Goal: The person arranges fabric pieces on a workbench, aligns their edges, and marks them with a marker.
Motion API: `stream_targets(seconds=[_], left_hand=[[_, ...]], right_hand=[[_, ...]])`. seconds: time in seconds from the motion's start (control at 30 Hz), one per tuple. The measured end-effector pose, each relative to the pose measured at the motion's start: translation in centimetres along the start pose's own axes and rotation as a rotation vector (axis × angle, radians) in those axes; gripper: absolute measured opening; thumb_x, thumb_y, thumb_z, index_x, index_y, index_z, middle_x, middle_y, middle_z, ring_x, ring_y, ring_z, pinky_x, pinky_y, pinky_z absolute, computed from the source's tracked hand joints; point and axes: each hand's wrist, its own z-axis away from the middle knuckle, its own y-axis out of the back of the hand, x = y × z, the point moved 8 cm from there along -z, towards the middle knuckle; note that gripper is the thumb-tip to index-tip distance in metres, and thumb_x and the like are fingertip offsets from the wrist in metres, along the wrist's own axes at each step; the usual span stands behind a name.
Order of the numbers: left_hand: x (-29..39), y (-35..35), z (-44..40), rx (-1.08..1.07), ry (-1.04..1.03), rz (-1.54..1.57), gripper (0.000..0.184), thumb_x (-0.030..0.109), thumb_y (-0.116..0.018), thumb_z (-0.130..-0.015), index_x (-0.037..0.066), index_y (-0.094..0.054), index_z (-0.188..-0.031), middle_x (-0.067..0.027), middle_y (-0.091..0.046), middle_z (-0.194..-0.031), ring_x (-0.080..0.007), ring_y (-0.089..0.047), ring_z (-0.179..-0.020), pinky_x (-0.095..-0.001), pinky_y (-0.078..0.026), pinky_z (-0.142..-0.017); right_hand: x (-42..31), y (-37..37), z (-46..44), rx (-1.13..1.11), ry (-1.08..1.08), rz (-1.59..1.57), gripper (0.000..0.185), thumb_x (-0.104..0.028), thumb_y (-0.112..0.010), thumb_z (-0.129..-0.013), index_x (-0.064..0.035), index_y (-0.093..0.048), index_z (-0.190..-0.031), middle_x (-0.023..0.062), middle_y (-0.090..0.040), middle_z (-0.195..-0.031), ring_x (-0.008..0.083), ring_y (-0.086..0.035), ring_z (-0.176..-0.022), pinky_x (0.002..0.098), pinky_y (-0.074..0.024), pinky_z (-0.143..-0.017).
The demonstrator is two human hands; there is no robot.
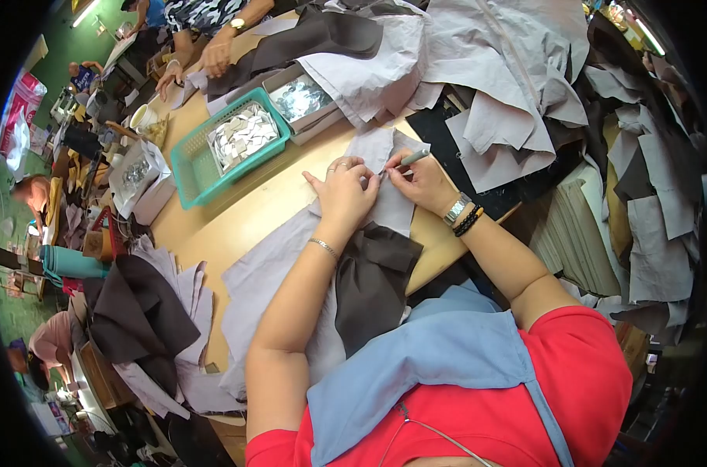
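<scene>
My right hand (423,185) grips a grey marker pen (414,157), its tip low over a light grey cloth piece (392,204). Palm down on that cloth, my left hand (344,193) rests just left of the pen, the little finger spread outward and the other fingers bent. The fingertips of both hands nearly meet at the pen tip, and the mark itself is too small to make out. Below my left wrist lies a dark brown cloth piece (375,276). More light grey cloth (271,268) spreads under my left forearm.
A teal basket (184,167) holds many small white pieces. Beside it stands a box (299,97) of shiny clear pieces. Cloth heaps (493,62) cover the table's far right. Another person's hands (213,62) handle cloth across the table. Dark cloth (139,319) lies left.
</scene>
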Motion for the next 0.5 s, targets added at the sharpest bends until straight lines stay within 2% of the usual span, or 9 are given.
stream_targets(seconds=[0.1, 0.2, 0.3, 0.4, 0.5], left_hand=[[-0.2, -0.2, 0.1, 0.033, 0.006, 0.026, 0.016, 0.034, -0.069, -0.082, 0.018, -0.072, -0.085, 0.0030, -0.064, -0.120, -0.0195, -0.054, -0.123, -0.0812, -0.010, -0.102], [-0.4, -0.2, 0.4, 0.072, 0.011, 0.054, 0.015, 0.033, -0.070, -0.082, 0.019, -0.071, -0.082, 0.0036, -0.064, -0.120, -0.0194, -0.054, -0.122, -0.0813, -0.011, -0.101], [-0.4, -0.2, 0.5, 0.083, 0.006, 0.054, 0.014, 0.032, -0.070, -0.081, 0.019, -0.071, -0.081, 0.0038, -0.064, -0.119, -0.0194, -0.054, -0.122, -0.0813, -0.011, -0.101], [-0.3, 0.0, 0.5, 0.087, 0.003, 0.059, 0.013, 0.031, -0.070, -0.081, 0.018, -0.071, -0.080, 0.0036, -0.064, -0.119, -0.0196, -0.054, -0.122, -0.0812, -0.011, -0.102], [-0.3, 0.0, 0.6, 0.093, 0.004, 0.061, 0.013, 0.030, -0.070, -0.081, 0.018, -0.070, -0.080, 0.0033, -0.064, -0.119, -0.0197, -0.054, -0.122, -0.0811, -0.011, -0.102]], right_hand=[[-0.6, 0.8, -0.6, 0.053, 0.081, 0.092, 0.009, -0.008, -0.062, -0.091, -0.0012, -0.062, -0.097, 0.0077, -0.066, -0.083, 0.0113, -0.064, -0.071, 0.0262, -0.0520, -0.059], [-0.2, 1.8, -1.2, 0.081, 0.041, 0.145, 0.010, -0.010, -0.064, -0.089, -0.0039, -0.061, -0.096, 0.0110, -0.068, -0.083, 0.0214, -0.069, -0.070, 0.0317, -0.0550, -0.061], [0.9, 2.0, -1.8, 0.080, 0.019, 0.129, 0.010, -0.010, -0.064, -0.089, -0.0032, -0.060, -0.096, 0.0118, -0.068, -0.083, 0.0222, -0.069, -0.071, 0.0324, -0.0563, -0.063], [0.5, 2.0, -2.1, 0.110, 0.111, 0.134, 0.011, -0.010, -0.064, -0.089, -0.0026, -0.059, -0.096, 0.0130, -0.067, -0.085, 0.0234, -0.069, -0.072, 0.0330, -0.0572, -0.064], [0.1, 2.1, -2.2, 0.119, 0.081, 0.101, 0.012, -0.009, -0.064, -0.088, -0.0024, -0.058, -0.097, 0.0135, -0.067, -0.088, 0.0238, -0.069, -0.074, 0.0332, -0.0574, -0.065]])
